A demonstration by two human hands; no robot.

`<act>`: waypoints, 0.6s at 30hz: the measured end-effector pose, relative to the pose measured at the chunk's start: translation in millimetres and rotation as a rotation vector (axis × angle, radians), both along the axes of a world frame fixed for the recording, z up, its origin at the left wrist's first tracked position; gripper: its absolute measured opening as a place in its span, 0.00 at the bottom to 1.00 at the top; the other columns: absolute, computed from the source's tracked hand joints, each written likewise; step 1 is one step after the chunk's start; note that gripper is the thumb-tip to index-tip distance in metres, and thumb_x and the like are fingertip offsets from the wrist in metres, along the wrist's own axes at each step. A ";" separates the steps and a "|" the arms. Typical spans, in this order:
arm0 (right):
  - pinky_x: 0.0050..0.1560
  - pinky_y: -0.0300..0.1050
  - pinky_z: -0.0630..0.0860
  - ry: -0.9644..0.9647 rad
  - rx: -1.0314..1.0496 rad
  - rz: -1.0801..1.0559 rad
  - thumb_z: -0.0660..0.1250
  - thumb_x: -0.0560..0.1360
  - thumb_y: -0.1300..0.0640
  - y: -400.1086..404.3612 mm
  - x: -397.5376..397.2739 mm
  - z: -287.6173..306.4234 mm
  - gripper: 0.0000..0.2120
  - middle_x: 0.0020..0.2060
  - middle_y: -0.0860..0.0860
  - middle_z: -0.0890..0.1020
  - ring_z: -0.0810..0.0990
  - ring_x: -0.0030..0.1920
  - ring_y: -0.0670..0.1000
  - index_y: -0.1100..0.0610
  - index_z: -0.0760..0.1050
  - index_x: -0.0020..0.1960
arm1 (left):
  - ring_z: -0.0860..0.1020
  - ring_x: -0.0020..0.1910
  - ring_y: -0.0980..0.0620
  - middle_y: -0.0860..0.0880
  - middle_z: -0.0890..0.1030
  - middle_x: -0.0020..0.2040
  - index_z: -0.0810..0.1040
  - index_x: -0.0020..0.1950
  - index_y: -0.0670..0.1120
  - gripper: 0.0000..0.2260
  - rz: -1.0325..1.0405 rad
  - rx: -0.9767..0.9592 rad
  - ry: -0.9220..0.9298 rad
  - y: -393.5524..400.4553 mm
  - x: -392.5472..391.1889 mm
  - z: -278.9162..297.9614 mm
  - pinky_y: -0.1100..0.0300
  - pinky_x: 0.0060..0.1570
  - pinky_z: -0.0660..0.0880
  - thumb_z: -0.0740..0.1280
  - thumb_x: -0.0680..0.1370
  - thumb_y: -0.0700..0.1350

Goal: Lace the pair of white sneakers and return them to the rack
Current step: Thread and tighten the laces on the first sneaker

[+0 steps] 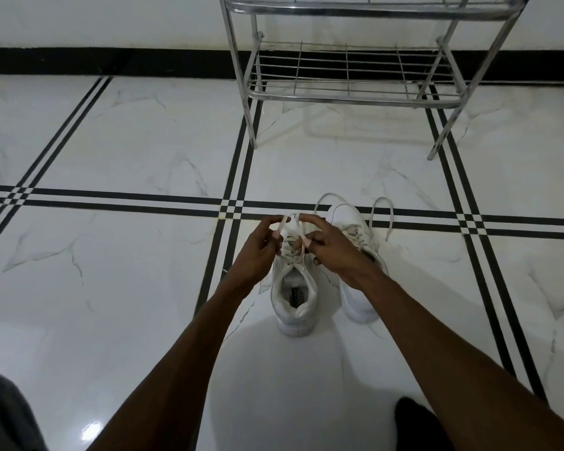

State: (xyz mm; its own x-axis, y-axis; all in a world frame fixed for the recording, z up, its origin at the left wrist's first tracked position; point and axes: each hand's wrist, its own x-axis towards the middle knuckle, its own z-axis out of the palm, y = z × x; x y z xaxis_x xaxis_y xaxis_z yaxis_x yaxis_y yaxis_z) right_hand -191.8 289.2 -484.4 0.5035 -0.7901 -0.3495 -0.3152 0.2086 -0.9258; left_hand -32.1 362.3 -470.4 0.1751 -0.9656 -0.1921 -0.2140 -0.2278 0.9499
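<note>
Two white sneakers stand side by side on the floor, toes pointing away from me. Over the left sneaker both hands work the white lace. My left hand pinches one lace end; my right hand pinches the other, and the two strands cross above the tongue. The right sneaker is partly hidden by my right wrist; its loose lace loops lie on the floor beside its toe. The metal shoe rack stands beyond the shoes against the wall, its lower shelf bare.
The floor is glossy white marble tile with black double stripes. A black skirting runs along the wall. Dark clothing shows at the bottom left and a dark shape at the bottom right.
</note>
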 end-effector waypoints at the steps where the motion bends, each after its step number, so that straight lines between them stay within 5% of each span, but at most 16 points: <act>1: 0.35 0.32 0.74 -0.004 -0.004 -0.029 0.63 0.81 0.64 -0.6 0.7 -0.4 0.18 0.46 0.50 0.87 0.84 0.43 0.42 0.48 0.71 0.66 | 0.77 0.36 0.68 0.54 0.78 0.42 0.73 0.69 0.45 0.14 -0.012 -0.010 -0.018 -0.6 1.5 -1.3 0.73 0.38 0.73 0.56 0.85 0.37; 6: 0.37 0.44 0.75 0.002 0.151 -0.273 0.74 0.73 0.56 -1.5 9.1 -2.0 0.15 0.46 0.54 0.87 0.82 0.42 0.50 0.55 0.75 0.57 | 0.78 0.39 0.64 0.51 0.80 0.43 0.73 0.68 0.45 0.13 -0.074 -0.075 -0.112 -3.6 2.8 -7.1 0.68 0.43 0.75 0.56 0.85 0.37; 11: 0.37 0.41 0.75 -0.048 0.161 -0.240 0.75 0.73 0.55 -1.4 10.2 2.3 0.07 0.40 0.51 0.85 0.81 0.42 0.49 0.56 0.85 0.49 | 0.80 0.37 0.61 0.52 0.83 0.39 0.72 0.63 0.47 0.08 -0.134 -0.120 -0.204 -9.4 7.8 -9.9 0.60 0.41 0.76 0.60 0.84 0.40; 15: 0.45 0.45 0.79 -0.079 0.099 -0.141 0.71 0.76 0.57 -0.2 9.1 -0.8 0.05 0.46 0.56 0.87 0.83 0.47 0.51 0.50 0.86 0.47 | 0.82 0.41 0.58 0.49 0.84 0.44 0.67 0.69 0.48 0.17 -0.127 -0.098 -0.203 -14.8 8.4 -11.6 0.58 0.41 0.80 0.63 0.82 0.37; 18: 0.50 0.47 0.82 -0.111 0.115 -0.082 0.74 0.74 0.50 3.6 10.2 3.4 0.11 0.47 0.56 0.87 0.85 0.48 0.51 0.55 0.85 0.53 | 0.82 0.37 0.62 0.50 0.84 0.42 0.62 0.76 0.52 0.27 -0.133 -0.073 -0.209 -14.8 8.2 -10.7 0.69 0.40 0.76 0.63 0.80 0.34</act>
